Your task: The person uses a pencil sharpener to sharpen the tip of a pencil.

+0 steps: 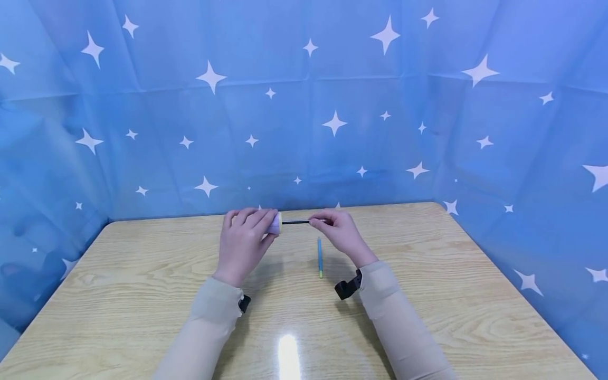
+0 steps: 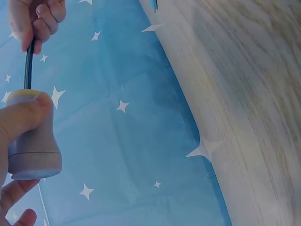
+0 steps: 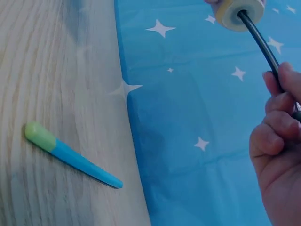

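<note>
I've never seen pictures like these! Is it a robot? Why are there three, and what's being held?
No robot here: these are a person's own bare hands. The widest picture comes from a camera on the head, looking forward and down at a wooden table. The other two come from little cameras on the left and right wrists, so the table looks tilted there. The left hand holds a small lilac gadget. The right hand pinches a thin dark stick, which runs into the gadget's yellow-rimmed end. A blue pen-shaped thing, green at one end, lies on the table.
</note>
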Available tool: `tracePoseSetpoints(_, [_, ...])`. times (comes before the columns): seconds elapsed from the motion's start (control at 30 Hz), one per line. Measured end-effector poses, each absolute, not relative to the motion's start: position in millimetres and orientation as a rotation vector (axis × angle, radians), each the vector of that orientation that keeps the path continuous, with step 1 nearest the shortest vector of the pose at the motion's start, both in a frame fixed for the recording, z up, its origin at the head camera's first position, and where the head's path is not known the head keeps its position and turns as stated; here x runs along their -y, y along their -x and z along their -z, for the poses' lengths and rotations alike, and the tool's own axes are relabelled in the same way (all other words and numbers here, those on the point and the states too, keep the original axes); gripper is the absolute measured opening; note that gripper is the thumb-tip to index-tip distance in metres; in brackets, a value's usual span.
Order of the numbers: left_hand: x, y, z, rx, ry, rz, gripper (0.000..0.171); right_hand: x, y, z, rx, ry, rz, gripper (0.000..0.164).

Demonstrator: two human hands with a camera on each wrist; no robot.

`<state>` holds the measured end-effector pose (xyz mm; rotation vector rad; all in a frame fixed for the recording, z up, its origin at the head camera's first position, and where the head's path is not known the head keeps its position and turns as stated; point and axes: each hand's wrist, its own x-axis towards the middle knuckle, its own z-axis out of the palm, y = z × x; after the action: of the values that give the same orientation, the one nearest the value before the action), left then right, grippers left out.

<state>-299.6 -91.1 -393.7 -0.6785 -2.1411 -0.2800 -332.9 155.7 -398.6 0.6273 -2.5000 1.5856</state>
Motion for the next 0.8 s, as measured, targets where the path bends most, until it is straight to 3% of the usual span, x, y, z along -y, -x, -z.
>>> tracePoseSetpoints(0.67, [84.5,298.2,393.1,2.156,0.688,0.266,0.045,-154.7,334.3,396.8,2.533,-0.474,-1.901,0.045])
tracePoseSetpoints(0.8, [87.1,300.2,394.0,2.178,0.681,0.272,0.045,-153.2,334.6,396.1,2.565,-0.512,-1.782,0.037])
